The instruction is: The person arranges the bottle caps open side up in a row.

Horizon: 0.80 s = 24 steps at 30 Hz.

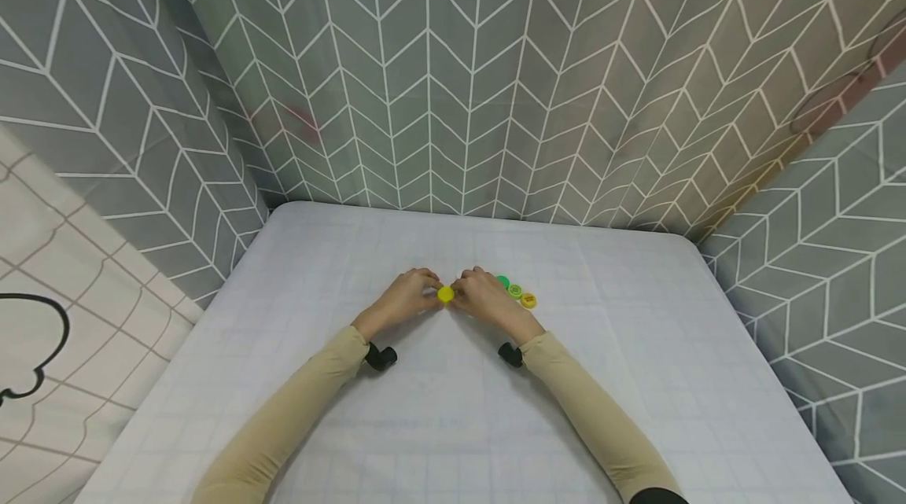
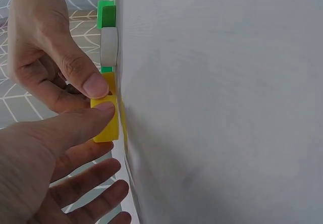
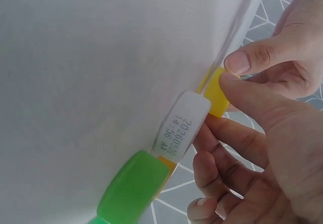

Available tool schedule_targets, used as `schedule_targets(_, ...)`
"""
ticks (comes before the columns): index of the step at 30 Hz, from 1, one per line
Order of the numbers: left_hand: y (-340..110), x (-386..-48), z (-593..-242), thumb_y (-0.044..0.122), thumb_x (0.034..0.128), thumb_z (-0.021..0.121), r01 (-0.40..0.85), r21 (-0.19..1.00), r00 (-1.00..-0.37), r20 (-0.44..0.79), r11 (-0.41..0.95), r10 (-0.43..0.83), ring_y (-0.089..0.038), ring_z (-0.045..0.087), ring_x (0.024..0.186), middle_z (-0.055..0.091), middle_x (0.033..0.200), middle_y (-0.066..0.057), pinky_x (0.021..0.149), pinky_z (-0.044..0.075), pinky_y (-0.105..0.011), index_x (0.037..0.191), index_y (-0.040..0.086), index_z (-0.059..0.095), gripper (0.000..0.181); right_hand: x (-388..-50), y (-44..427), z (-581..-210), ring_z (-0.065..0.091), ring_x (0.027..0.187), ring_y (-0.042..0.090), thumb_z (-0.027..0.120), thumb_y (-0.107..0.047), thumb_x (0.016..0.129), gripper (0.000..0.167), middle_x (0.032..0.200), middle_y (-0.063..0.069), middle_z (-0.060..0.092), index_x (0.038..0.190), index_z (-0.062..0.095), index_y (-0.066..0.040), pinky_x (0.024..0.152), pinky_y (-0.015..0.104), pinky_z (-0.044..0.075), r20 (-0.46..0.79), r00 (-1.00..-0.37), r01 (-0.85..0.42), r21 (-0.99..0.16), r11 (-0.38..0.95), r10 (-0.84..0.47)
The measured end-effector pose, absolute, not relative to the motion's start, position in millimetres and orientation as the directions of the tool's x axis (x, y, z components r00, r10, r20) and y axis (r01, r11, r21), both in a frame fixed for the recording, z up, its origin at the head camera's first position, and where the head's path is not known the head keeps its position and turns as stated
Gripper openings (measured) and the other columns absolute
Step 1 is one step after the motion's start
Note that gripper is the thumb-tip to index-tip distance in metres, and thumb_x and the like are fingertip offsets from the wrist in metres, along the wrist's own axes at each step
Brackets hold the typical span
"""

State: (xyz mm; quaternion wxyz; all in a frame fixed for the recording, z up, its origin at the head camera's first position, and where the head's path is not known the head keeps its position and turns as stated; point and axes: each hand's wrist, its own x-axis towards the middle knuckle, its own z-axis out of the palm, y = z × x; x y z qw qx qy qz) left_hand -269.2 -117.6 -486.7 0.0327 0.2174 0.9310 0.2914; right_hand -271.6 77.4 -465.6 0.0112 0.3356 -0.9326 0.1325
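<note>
A yellow bottle cap [image 1: 445, 294] stands on the white table between my two hands. My left hand [image 1: 410, 293] pinches it; in the left wrist view the left thumb [image 2: 88, 125] lies across the cap's side and the other fingers spread below. My right hand [image 1: 484, 299] pinches the same cap from the other side, its thumb [image 3: 247, 95] against the yellow wall. Close to the right fingers is a white bottle cap [image 3: 184, 123] with printed digits on its side. Beside it sits a ridged green bottle cap [image 3: 133, 186]. Fingers partly cover the yellow cap.
To the right of my right hand, a green cap [image 1: 502, 281], a lighter green cap [image 1: 515, 291] and an orange-yellow cap [image 1: 528, 300] lie in a slanted row. The white tabletop [image 1: 439, 433] has patterned curtains [image 1: 453, 79] behind and beside it.
</note>
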Motion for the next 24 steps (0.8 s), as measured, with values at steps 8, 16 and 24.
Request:
schedule_targets(8, -117.7, -267.3, -483.9, 0.023, 0.0817, 0.077, 0.359, 0.584, -0.913, 0.056, 0.728, 0.405, -0.028, 0.062, 0.112, 0.072, 0.111, -0.006, 0.100, 0.044, -0.045, 0.107, 0.007, 0.073, 0.031, -270.3, 78.1, -465.0, 0.055, 0.083, 0.018, 0.073, -0.025, 0.086, 0.031, 0.097, 0.006, 0.068, 0.109, 0.073, -0.004, 0.075, 0.030, 0.047, 0.086, -0.784, -0.610, -0.292, 0.737, -0.615)
schedule_targets(16, -118.9, -268.9, -476.7, 0.024, 0.0828, 0.076, 0.380, 0.593, -0.906, 0.087, 0.710, 0.413, -0.028, 0.062, 0.114, 0.071, 0.114, -0.009, 0.098, 0.047, -0.044, 0.109, 0.005, 0.072, 0.033, -271.6, 82.9, -459.7, 0.058, 0.091, 0.019, 0.069, -0.025, 0.090, 0.031, 0.101, 0.006, 0.070, 0.114, 0.071, -0.006, 0.078, 0.032, 0.049, 0.088, -0.783, -0.600, -0.368, 0.710, -0.616)
schedule_targets(24, -120.0, -267.0, -463.4, 0.025, 0.0852, 0.074, 0.340, 0.649, -0.923, 0.092, 0.681, 0.373, -0.026, 0.061, 0.111, 0.069, 0.115, -0.008, 0.094, 0.049, -0.043, 0.115, 0.004, 0.069, 0.037, -270.2, 84.0, -451.0, 0.063, 0.089, 0.019, 0.068, -0.016, 0.090, 0.039, 0.105, 0.007, 0.071, 0.127, 0.062, -0.004, 0.074, 0.027, 0.052, 0.154, -0.780, -0.606, -0.427, 0.671, -0.607)
